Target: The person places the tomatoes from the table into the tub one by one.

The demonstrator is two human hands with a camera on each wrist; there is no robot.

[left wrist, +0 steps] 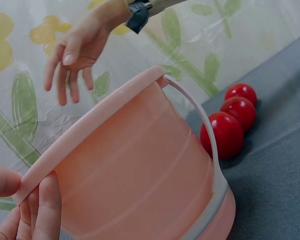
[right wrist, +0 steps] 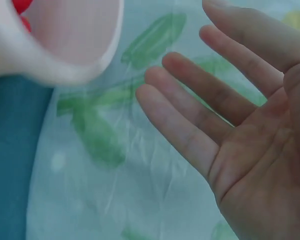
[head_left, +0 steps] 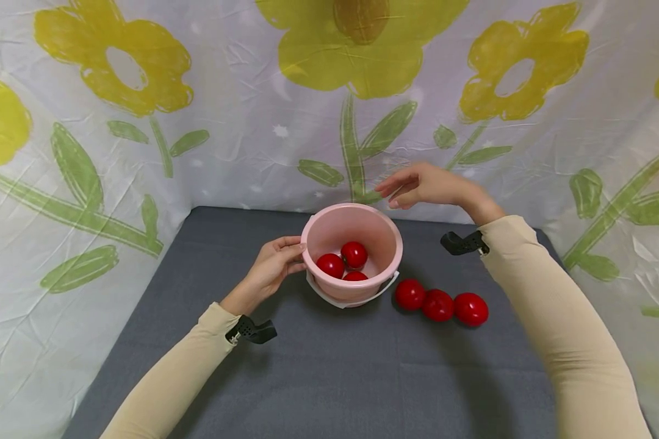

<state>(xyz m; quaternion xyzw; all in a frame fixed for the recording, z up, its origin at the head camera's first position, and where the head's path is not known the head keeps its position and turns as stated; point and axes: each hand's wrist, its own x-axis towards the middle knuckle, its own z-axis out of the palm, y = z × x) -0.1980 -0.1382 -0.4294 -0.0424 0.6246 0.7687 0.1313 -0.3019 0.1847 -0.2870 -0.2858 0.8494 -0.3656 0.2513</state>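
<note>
A pink bucket [head_left: 351,291] stands toward the back of the table, its white handle [head_left: 329,299] hanging down at the front. Inside it lie three red tomato-like fruits [head_left: 354,254], glossy and round. My left hand [head_left: 271,266] pinches the bucket's rim on the left side, thumb and fingers on either side of the edge in the left wrist view. Above the bucket's back right, my right hand [head_left: 425,185] hovers with relaxed fingers and a bare palm [right wrist: 270,155]. Three more red fruits, among them a rightmost one [head_left: 471,309], sit in a row right of the bucket.
A dark grey cloth [head_left: 351,378] covers the table. Behind and at both sides hangs a white curtain [head_left: 241,122] printed with yellow flowers. Each wrist wears a black strap device, such as the right one [head_left: 464,243].
</note>
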